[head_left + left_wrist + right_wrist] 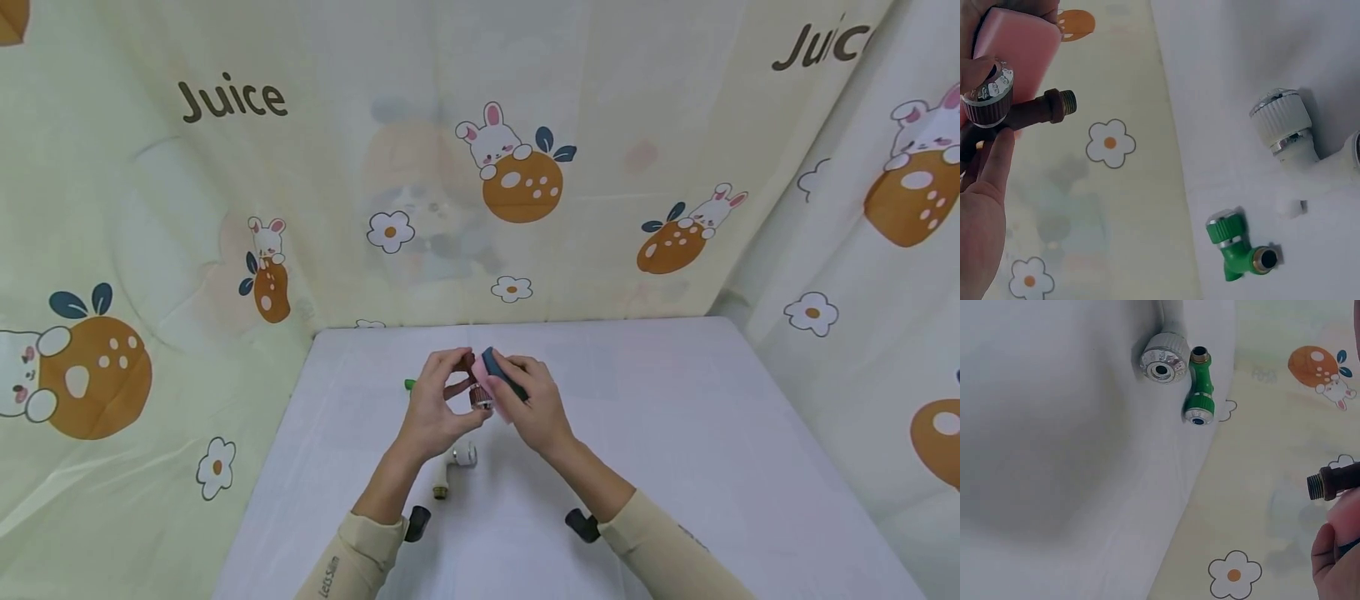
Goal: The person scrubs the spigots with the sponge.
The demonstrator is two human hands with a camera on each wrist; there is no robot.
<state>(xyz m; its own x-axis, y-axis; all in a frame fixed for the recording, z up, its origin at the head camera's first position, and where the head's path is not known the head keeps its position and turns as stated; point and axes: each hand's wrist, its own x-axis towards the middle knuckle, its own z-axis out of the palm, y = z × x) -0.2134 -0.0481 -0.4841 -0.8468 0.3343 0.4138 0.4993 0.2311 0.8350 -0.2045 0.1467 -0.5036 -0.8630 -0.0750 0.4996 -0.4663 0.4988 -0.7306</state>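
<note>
Furthest left, a green valve lies just left of the fingers of the left hand, partly hidden behind them in the head view; those fingers and the thumb curl round a brown valve, held up above the worktop, its shiny cap at the thumb and, in the left wrist view, its threaded end poking out past the fingers; a white valve lies on the worktop below those fingers, nearer the person; right of the left fingers, a pink and dark blue sponge sits with its pink side close against the brown valve; the right hand grips that sponge between fingers and thumb; a patterned curtain hangs beyond both hands' fingers.
</note>
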